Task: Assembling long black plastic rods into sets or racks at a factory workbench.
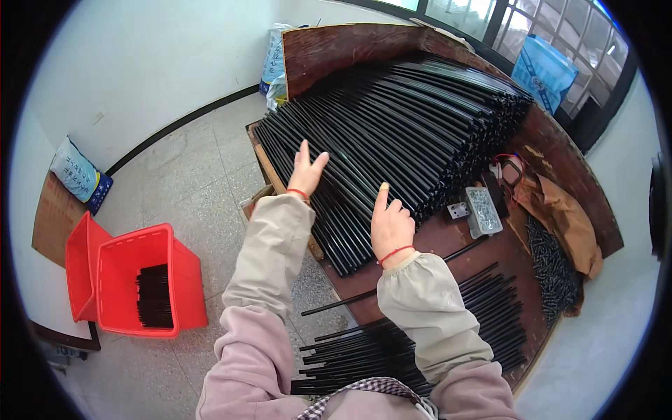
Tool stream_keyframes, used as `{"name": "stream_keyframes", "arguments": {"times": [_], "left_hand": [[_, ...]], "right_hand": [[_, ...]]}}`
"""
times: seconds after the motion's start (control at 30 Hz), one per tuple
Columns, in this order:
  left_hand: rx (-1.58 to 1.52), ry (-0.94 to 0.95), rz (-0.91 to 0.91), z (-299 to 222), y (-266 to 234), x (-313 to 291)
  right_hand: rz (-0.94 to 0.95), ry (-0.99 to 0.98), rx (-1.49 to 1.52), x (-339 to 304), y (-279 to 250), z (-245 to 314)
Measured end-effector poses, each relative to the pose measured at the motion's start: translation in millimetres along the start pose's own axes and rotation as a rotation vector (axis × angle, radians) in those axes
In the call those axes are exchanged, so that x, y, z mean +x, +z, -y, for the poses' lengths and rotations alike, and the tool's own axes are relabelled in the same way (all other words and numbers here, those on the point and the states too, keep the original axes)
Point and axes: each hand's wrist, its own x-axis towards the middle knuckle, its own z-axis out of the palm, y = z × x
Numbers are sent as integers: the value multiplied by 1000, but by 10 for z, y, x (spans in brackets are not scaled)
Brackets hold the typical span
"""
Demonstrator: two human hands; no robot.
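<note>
The left hand (306,173) spreads its fingers wide, the right hand (393,227) half-curls its own; both look empty over glossy black rods (392,126), stacked parallel on the reddish-brown wooden tabletop (505,256), presumably to nest steadily.

2 blue-and-white sacks (78,169) are near the white wall (154,56). A blue plastic crate (542,73) sits by the window (462,15), and brown cardboard (53,220) shows at far left.

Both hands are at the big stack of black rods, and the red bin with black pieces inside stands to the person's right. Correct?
Wrong side: the head view shows the red bin with black pieces inside to the person's left. The left hand and right hand are at the big stack of black rods.
</note>
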Motion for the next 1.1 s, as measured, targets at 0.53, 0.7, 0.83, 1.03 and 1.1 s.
{"name": "stream_keyframes", "arguments": {"times": [0.53, 0.7, 0.83, 1.03, 1.1], "left_hand": [[612, 9, -38, -54, 466, -177], [600, 15, -18, -44, 476, -210], [640, 67, -13, 27, 453, -251], [658, 115, -32, 65, 695, -245], [700, 175, -19, 217, 672, -163]], "right_hand": [[-287, 699, 1686, -691, 575, -642], [-352, 705, 1720, -505, 516, -122], [-318, 708, 1691, -400, 367, 140], [-363, 777, 1579, -365, 517, 185], [-365, 739, 1524, -388, 576, 181]]}}
